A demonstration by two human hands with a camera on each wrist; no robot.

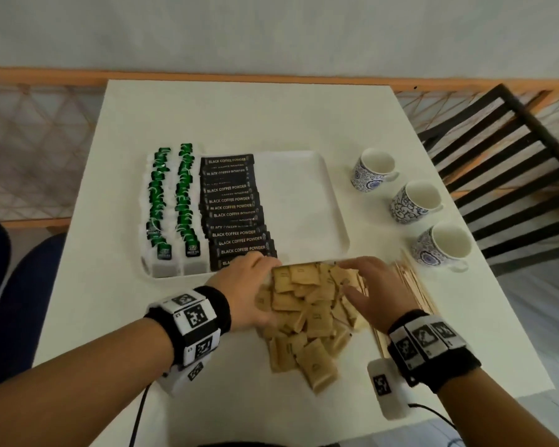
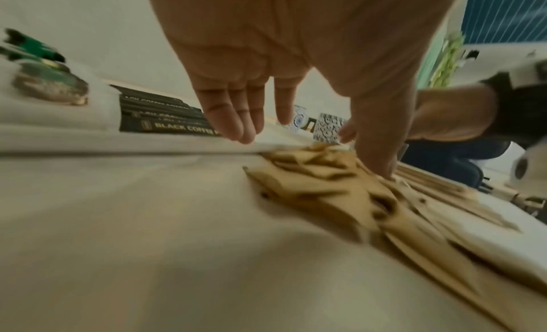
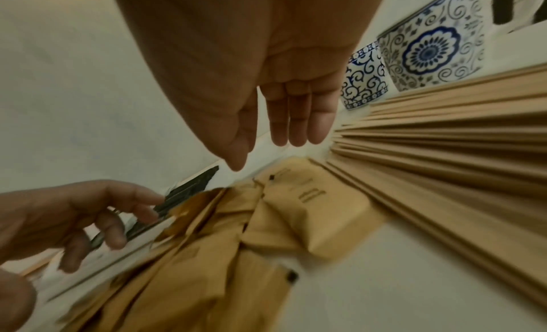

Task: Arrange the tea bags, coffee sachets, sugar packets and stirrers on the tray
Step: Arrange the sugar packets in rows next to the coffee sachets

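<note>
A white tray (image 1: 304, 201) holds two rows of green tea bags (image 1: 171, 201) at its left and a column of black coffee sachets (image 1: 234, 214) beside them; its right half is bare. A heap of brown sugar packets (image 1: 304, 317) lies on the table at the tray's near edge. My left hand (image 1: 249, 285) hovers at the heap's left side with straight fingers (image 2: 236, 117). On the other side my right hand (image 1: 368, 285) is open too, fingers (image 3: 296, 124) straight above the packets (image 3: 311, 210). Wooden stirrers (image 1: 410, 285) lie right of the heap.
Three blue-patterned white cups (image 1: 373, 169) (image 1: 417, 201) (image 1: 442, 246) stand in a diagonal line right of the tray. A dark slatted chair (image 1: 513, 169) is past the table's right edge. A wooden lattice rail runs behind the white table (image 1: 239, 117).
</note>
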